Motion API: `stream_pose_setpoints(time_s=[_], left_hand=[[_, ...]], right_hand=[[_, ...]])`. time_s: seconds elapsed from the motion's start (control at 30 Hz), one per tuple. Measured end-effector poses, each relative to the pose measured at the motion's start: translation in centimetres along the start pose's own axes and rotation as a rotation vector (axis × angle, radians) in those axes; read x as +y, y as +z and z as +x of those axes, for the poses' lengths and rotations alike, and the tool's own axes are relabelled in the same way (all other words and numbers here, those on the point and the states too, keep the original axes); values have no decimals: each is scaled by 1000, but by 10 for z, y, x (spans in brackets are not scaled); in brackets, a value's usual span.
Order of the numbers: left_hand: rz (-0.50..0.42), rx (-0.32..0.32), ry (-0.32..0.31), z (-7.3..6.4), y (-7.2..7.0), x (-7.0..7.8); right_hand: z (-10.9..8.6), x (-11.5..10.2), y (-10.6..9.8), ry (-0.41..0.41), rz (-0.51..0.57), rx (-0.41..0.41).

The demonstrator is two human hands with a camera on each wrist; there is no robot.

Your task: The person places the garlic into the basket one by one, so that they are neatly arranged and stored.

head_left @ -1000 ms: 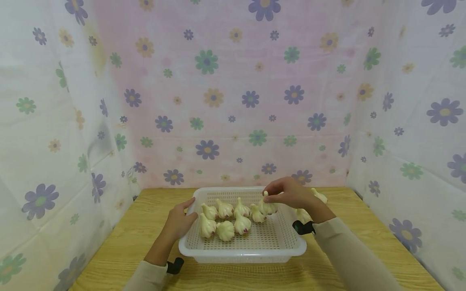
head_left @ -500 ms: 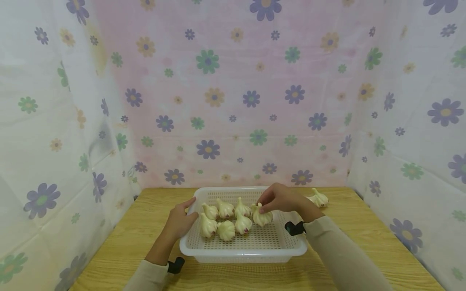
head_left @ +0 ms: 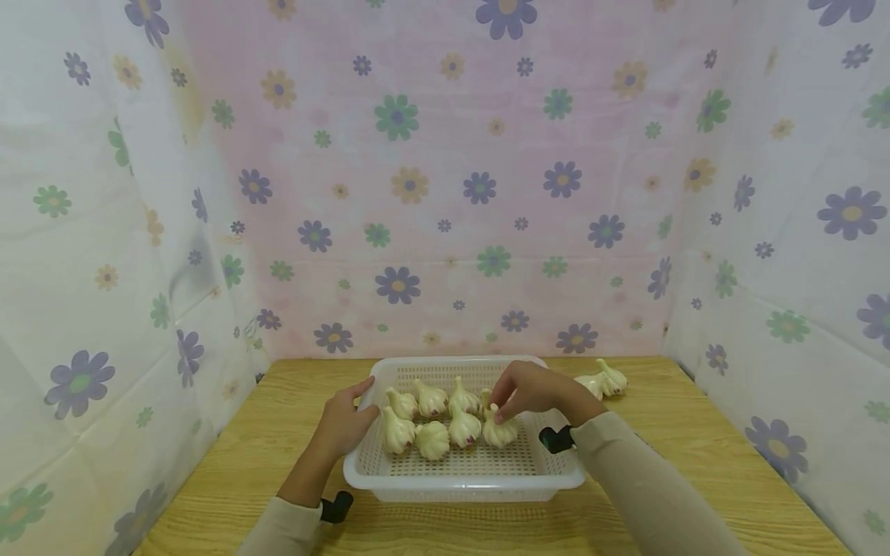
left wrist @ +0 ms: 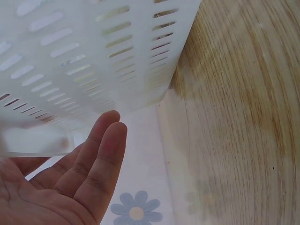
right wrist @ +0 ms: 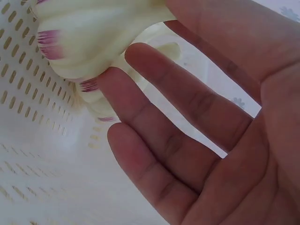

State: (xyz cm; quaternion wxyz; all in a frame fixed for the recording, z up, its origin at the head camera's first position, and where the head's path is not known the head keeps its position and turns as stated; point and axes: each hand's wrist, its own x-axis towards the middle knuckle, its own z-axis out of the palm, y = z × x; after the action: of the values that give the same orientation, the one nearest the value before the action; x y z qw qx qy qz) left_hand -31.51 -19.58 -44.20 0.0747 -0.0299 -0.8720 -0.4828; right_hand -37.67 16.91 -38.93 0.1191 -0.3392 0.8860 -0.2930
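Your right hand [head_left: 534,386] pinches a garlic bulb [head_left: 501,434] by its stem between thumb and forefinger, the other fingers spread loosely beside it. That bulb is inside the white basket [head_left: 464,483], at the right end of the near row; whether its base rests on the basket floor, you cannot tell. Seven other bulbs [head_left: 433,441] sit left of it and behind it, one partly hidden by your fingers.

Your left hand [head_left: 341,426] holds the basket's left rim, thumb on one side and fingers nearly straight on the outside. Two loose bulbs [head_left: 612,379] lie together on the wooden surface [head_left: 292,401], to the far right of the basket. Flowered cloth [head_left: 445,154] hangs at the left, right and far sides.
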Motion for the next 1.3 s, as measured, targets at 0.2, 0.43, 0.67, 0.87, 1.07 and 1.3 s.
stream_pose_setpoints(time_s=[0.2,0.43,0.67,0.87,1.07,1.3], left_hand=[[11,2,5,1,0,-1],[16,5,7,1,-1,-1],[23,10,0,1,-1,0],[27,8,1,2,0,-1],[26,9,-2,2,0,0],[29,12,4,2,-1,2]], right_hand=[[-1,-5,2,51,-37,-10],[1,-2,5,47,-68,-28],[2,-1,7,57,-97,-36],[0,-2,8,85,-91,-28],[3,-1,8,93,-107,-24],[3,0,7,120,-106,-27]])
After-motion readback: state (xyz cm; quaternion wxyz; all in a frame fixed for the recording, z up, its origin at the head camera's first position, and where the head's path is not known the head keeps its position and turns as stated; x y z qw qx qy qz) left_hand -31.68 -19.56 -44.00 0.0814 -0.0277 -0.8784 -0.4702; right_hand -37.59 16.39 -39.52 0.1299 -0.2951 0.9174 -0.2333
